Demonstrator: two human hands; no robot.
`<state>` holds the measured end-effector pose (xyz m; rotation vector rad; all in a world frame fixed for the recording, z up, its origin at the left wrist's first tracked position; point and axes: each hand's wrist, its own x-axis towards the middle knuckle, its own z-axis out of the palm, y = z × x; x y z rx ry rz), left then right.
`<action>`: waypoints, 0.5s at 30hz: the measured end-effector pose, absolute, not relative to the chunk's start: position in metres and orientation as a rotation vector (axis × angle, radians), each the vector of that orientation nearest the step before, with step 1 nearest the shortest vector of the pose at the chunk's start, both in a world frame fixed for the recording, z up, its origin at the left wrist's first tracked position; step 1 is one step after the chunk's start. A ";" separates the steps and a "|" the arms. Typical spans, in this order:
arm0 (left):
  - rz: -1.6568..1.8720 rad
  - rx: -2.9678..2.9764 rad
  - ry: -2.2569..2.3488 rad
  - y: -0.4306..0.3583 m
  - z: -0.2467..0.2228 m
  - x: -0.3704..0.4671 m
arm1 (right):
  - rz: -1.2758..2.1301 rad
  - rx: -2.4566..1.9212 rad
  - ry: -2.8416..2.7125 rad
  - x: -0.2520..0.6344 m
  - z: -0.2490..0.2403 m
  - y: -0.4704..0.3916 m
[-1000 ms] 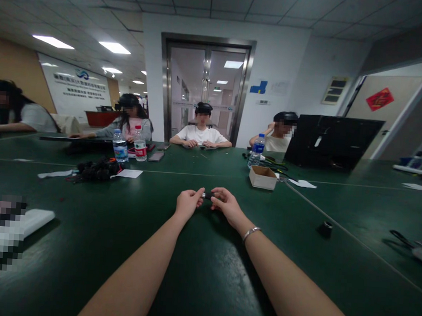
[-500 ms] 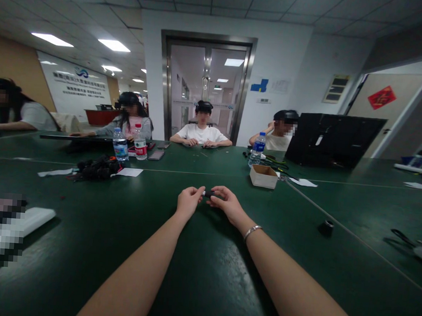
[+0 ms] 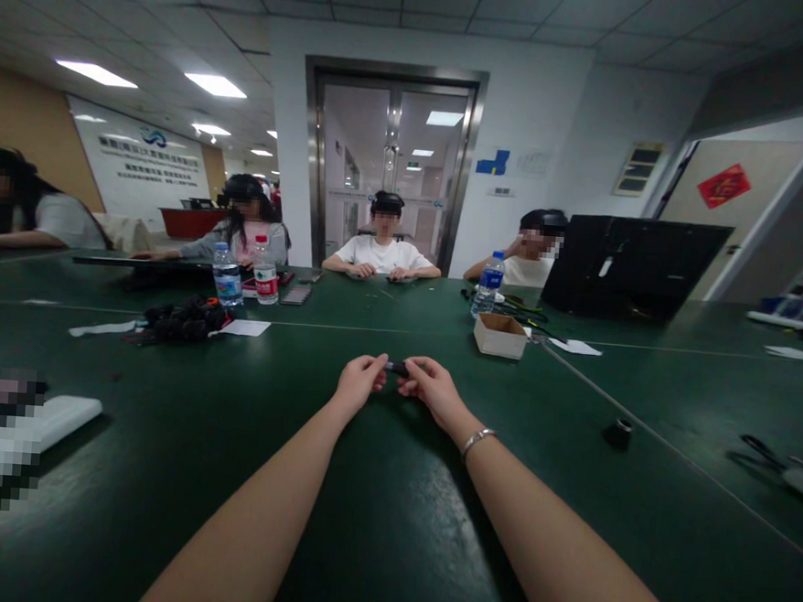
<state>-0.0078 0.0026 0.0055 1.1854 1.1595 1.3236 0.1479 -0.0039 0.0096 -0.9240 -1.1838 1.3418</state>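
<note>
Above the green table (image 3: 389, 484), my left hand (image 3: 357, 385) and my right hand (image 3: 436, 391) meet at a small black cylinder (image 3: 398, 369). Its left end looks silvery. My left thumb and fingers pinch that end, while my right thumb and fingers close on the black end. The cylinder lies roughly level; fingertips cover both its ends, and it is too small to name its kind. To the right, apart from both hands, a short black cone-shaped piece (image 3: 619, 434) stands on the table.
An open cardboard box (image 3: 501, 338) stands beyond my hands at right, near a water bottle (image 3: 489, 284). At left are a black tangled bundle (image 3: 184, 320), two more bottles (image 3: 266, 273) and a white slab (image 3: 55, 424). Across the table sit several people; a black monitor (image 3: 638, 267) stands at right.
My right fingers have shifted slightly and drawn closer together on the black end of the cylinder. My left hand keeps its pinch almost unmoved.
</note>
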 end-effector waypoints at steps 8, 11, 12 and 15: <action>1.317 1.277 1.031 -0.005 0.012 -0.010 | 1.349 -0.943 -1.188 0.148 0.009 -0.003; 1.290 1.358 1.058 -0.006 0.012 -0.010 | 1.346 -0.933 -1.194 0.148 0.009 -0.003; 1.317 1.389 1.030 -0.006 0.012 -0.010 | 1.348 -0.930 -1.190 0.148 0.009 -0.003; 1.402 1.373 0.967 -0.006 0.013 -0.010 | 1.356 -0.932 -1.182 0.148 0.010 -0.004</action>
